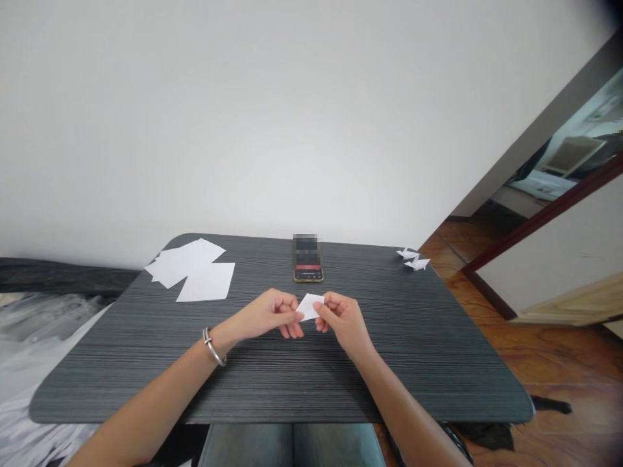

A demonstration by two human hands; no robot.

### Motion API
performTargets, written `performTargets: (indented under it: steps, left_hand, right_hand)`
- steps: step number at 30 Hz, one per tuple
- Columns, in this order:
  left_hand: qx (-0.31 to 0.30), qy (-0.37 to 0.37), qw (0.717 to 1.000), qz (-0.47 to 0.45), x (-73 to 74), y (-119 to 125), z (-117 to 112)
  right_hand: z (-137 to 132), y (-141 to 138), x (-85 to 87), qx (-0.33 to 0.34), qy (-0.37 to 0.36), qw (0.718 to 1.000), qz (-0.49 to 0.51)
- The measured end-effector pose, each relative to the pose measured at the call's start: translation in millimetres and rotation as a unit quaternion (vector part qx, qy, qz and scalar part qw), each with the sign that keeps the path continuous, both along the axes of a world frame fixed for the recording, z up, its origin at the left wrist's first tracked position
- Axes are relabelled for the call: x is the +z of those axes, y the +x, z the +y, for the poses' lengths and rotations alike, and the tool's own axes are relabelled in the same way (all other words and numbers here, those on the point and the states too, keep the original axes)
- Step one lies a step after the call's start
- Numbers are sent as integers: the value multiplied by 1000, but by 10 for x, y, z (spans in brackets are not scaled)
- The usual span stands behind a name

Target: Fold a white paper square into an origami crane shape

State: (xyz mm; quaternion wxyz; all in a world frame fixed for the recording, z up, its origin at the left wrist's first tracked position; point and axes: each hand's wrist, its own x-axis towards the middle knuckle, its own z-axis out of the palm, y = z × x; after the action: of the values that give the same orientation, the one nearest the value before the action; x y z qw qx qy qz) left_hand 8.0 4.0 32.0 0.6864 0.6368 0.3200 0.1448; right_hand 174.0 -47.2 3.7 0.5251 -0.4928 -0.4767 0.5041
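A small piece of folded white paper (308,306) is held up between my two hands, above the middle of the table. My left hand (280,312) pinches its left corner between thumb and fingers. On the opposite side, my right hand (341,316) grips the right edge, thumb on top. The far corner of the paper points away from me. Its underside and the fingertips behind it are hidden.
On the dark table (272,383), several loose white sheets (207,275) lie at the back left. A phone (307,259) stands at the back middle, near the wall (292,130). Small folded paper figures (416,263) sit at the back right.
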Motion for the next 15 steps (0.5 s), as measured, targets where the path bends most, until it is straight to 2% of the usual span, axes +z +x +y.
performTargets:
  steps: [2, 7, 15]
  left_hand:
    - [-6, -5, 1000, -6, -5, 24, -23]
    - [22, 7, 999, -37, 18, 51, -51]
    - [-25, -1, 998, -52, -48, 64, -64]
  right_hand:
    - [-4, -6, 7, 5, 4, 1000, 8]
    - [-16, -19, 18, 29, 11, 999, 7]
    - [-25, -39, 20, 23, 29, 999, 1]
